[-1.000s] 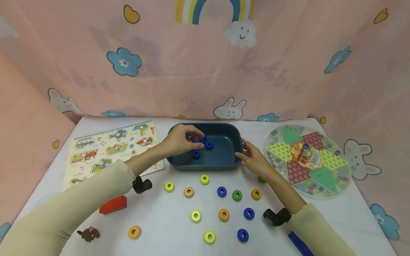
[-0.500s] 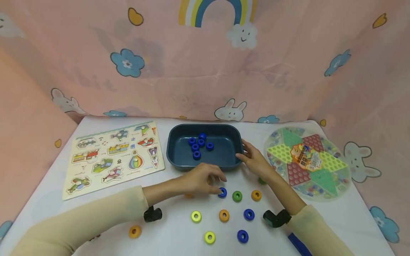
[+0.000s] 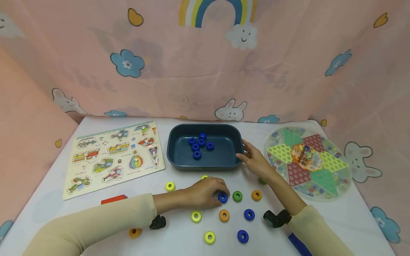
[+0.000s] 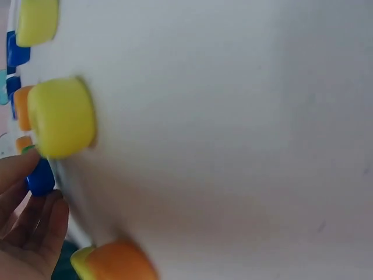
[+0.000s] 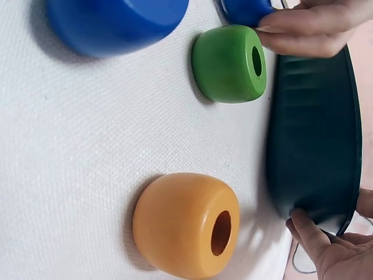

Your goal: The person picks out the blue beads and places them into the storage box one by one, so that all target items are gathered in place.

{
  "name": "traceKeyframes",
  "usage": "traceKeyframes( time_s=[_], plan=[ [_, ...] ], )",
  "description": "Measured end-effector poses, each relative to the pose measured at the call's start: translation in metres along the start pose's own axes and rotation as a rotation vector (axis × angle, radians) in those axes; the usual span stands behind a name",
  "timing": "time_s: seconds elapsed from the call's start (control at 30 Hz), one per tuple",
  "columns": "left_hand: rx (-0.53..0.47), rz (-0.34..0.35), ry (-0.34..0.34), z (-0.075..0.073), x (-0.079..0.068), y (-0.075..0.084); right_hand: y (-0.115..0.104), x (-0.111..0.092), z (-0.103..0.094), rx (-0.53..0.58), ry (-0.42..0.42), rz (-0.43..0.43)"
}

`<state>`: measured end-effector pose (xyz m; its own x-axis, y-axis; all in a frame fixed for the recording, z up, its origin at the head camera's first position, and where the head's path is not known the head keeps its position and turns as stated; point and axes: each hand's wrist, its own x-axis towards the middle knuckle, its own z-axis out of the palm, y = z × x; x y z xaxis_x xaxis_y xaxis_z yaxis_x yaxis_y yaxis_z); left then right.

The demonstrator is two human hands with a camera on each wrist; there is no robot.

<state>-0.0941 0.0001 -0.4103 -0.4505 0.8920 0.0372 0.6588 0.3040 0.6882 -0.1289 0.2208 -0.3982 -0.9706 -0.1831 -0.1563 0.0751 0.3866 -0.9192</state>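
My left hand (image 3: 201, 193) is low over the white table, its thumb and fingers pinching a blue ring-shaped bead (image 3: 222, 197). In the left wrist view that blue bead (image 4: 41, 178) shows between thumb and fingertips. My right hand (image 3: 256, 160) grips the right end of a dark blue-green tray (image 3: 225, 147), with fingers and thumb at its rim and wall. Several blue beads (image 3: 196, 155) lie grouped left of centre in the tray. Just right of the left hand sits a green bead (image 3: 237, 196), seen large in the right wrist view.
Loose beads lie in front of the tray: orange (image 3: 224, 215), yellow (image 3: 209, 237) and blue (image 3: 242, 236). A wooden picture puzzle (image 3: 115, 156) lies at left, a round Chinese checkers board (image 3: 307, 161) at right. A red block (image 3: 113, 199) shows behind the left sleeve, a blue piece (image 3: 299, 244) near the right.
The left hand has come out of the tray, leaving blue beads there, moved toward the front right and taken hold of a blue bead on the table. The right hand stays on the tray.
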Motion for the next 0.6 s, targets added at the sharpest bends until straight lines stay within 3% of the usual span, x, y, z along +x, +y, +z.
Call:
traceKeyframes(
  time_s=[0.17, 0.37, 0.6],
  plan=[
    [-0.054, 0.028, 0.043, -0.018, 0.006, 0.006, 0.001, 0.000, -0.001, -0.001, 0.001, -0.006],
    [-0.097, 0.005, 0.149, -0.054, 0.016, 0.006, 0.000, -0.001, -0.001, 0.004, -0.001, -0.005],
    [-0.035, -0.107, 0.273, -0.090, 0.026, -0.025, 0.000, 0.001, 0.001, 0.019, -0.001, 0.013]
  ],
)
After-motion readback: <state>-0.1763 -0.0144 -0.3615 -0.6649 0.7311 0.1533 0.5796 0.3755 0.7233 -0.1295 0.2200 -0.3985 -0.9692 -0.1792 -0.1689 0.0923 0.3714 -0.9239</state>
